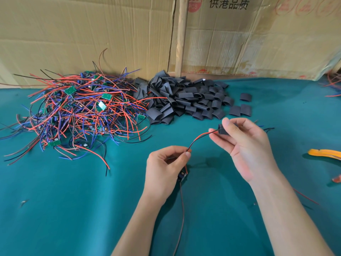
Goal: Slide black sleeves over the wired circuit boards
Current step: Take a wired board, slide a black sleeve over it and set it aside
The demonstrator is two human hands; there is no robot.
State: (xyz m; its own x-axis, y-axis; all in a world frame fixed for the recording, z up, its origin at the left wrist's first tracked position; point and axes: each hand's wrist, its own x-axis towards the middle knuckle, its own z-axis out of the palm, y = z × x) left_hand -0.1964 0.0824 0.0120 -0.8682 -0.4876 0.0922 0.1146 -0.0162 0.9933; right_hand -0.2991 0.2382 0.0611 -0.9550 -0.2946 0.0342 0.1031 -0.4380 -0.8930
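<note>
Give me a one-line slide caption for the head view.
Right hand threads black sleeve onto wires pinched by left hand.

A black sleeve (223, 129) sits pinched in the right-hand grip, with a red and black wire pair (200, 137) entering its open end and curving down to the left-hand grip. Just below that grip hangs a small circuit board (181, 177), bare, seemingly edge-on. Beyond both grips lie a heap of black sleeves (186, 97) and a tangle of wired green boards (77, 109).
</note>
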